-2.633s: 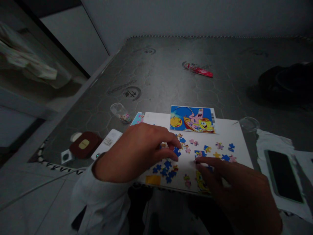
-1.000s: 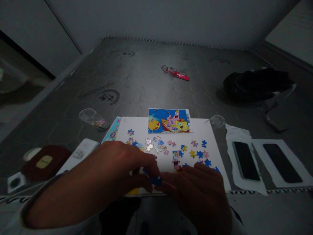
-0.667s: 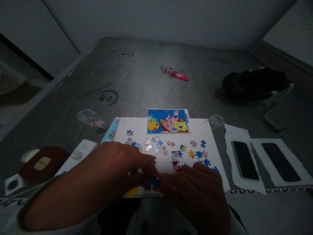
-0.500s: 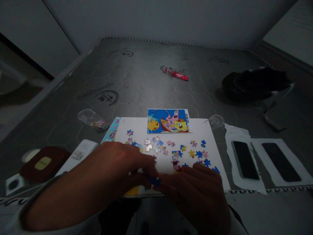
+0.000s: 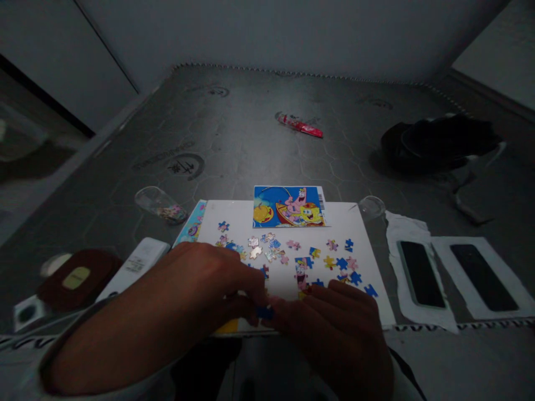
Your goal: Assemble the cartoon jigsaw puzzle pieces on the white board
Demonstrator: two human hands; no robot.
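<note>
A blue jigsaw puzzle piece [image 5: 264, 312] is at the front edge of the white board [image 5: 225, 209]. My left hand [image 5: 217, 273] reaches in from the left, its thumb and forefinger pinched on that piece. From the other side my right hand [image 5: 338, 328] meets it, fingers curled and fingertips against the piece; its grip is partly hidden. Just beyond the right fingers stands a joined strip of puzzle pieces [image 5: 301, 273] with a pink character. Several loose puzzle pieces [image 5: 341, 264] lie across the board. At its back rests a picture card [image 5: 288, 207] with cartoon characters.
Clear cups lie at left [image 5: 156, 203] and right [image 5: 371, 207], the left one with pieces inside. Two phones [image 5: 421, 274] lie on white paper at right. A brown case [image 5: 79, 278], a white box [image 5: 137, 262], a red packet [image 5: 301, 125] and a black bag [image 5: 438, 145] surround the board.
The left fingertips and the blue puzzle piece have shifted slightly, and the piece sits a little lower. The right hand stays nearly in place. The whole view has moved slightly.
</note>
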